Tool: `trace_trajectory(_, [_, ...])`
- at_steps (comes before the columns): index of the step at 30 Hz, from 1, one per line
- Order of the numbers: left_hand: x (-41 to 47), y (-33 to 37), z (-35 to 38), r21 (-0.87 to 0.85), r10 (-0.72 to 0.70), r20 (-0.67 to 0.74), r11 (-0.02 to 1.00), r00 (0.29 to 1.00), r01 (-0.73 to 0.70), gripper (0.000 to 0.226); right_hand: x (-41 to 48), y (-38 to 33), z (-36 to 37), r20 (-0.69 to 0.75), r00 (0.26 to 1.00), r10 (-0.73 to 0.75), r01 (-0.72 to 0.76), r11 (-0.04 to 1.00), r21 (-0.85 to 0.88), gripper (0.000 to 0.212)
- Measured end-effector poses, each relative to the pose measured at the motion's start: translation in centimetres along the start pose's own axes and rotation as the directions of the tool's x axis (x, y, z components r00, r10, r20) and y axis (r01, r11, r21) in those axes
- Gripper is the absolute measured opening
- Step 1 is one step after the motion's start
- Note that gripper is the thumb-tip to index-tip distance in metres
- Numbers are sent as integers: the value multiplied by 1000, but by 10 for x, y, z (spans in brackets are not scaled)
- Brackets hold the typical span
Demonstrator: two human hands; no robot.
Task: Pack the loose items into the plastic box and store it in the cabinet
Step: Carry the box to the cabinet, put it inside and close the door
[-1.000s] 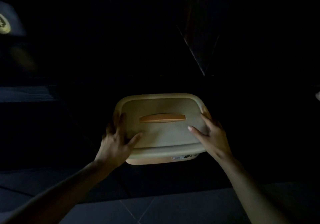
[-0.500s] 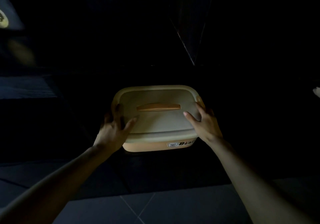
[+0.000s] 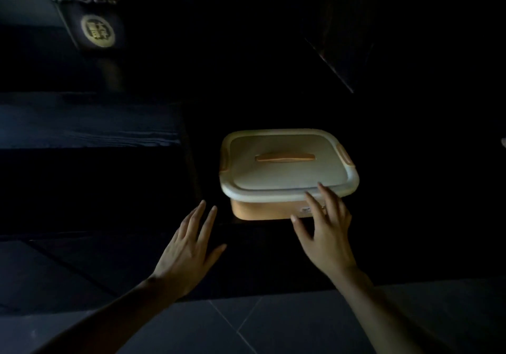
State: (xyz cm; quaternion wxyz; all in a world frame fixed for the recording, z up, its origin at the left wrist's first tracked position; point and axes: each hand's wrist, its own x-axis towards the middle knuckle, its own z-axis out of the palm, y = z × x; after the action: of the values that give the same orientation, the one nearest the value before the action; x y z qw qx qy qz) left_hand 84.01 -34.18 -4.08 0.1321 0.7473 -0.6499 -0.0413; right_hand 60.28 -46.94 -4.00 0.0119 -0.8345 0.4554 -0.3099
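Judged plastic box stiff, smooth, probably light. Best lifted by lid handle or both sides. Found grip wide on left hand, right hand; held nothing.

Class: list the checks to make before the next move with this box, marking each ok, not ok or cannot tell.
1. Lid seated on plastic box: ok.
2. Orange side clip latched: cannot tell.
3. Left hand clear of box: ok, open, apart from it.
4. Right hand clear: cannot tell; fingertips overlap the near rim.
5. Box fully stored: cannot tell, surroundings too dark.
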Motion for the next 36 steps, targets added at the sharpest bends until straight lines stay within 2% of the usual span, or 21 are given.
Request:
trace_trajectory(3, [-23,-34,3,43,-20,43,999,999,18,82,-31,-41,20,66,996,-53,52,999,13,46])
trace_trajectory(6, [-44,-64,12,67,-52,87,997,995,46,84,-53,-73,46,225,972,-68,60,997,40,45])
trace_trajectory(9, [-59,-88,24,45,-50,104,998,993,46,90,-70,-93,73,397,916,-64,51,998,45,51])
trace_trajectory(12, [-66,-100,35,67,-48,70,997,996,43,85,-82,-100,101,507,860,-54,30,998,56,58])
trace_trajectory(15, [-63,-107,48,120,-31,32,992,999,27,78,-86,-100,127,541,838,-66,45,998,52,63])
trace_trajectory(18, [-54,-116,75,160,20,-41,987,999,-13,73,-84,-96,151,488,865,-112,100,994,52,66])
trace_trajectory(24, [-39,-136,134,162,26,-131,987,991,-5,74,-71,-85,189,392,899,-195,222,975,-24,67])
trace_trajectory(28, [-28,-142,158,155,34,-189,988,981,-4,75,-73,-76,206,260,933,-247,279,955,-96,62])
trace_trajectory(31, [-24,-140,170,161,44,-257,987,965,-2,74,-70,-77,219,138,960,-243,261,956,-136,64])
trace_trajectory(36, [-19,-140,177,138,41,-351,990,936,9,73,-62,-82,237,34,979,-203,206,963,-174,70])
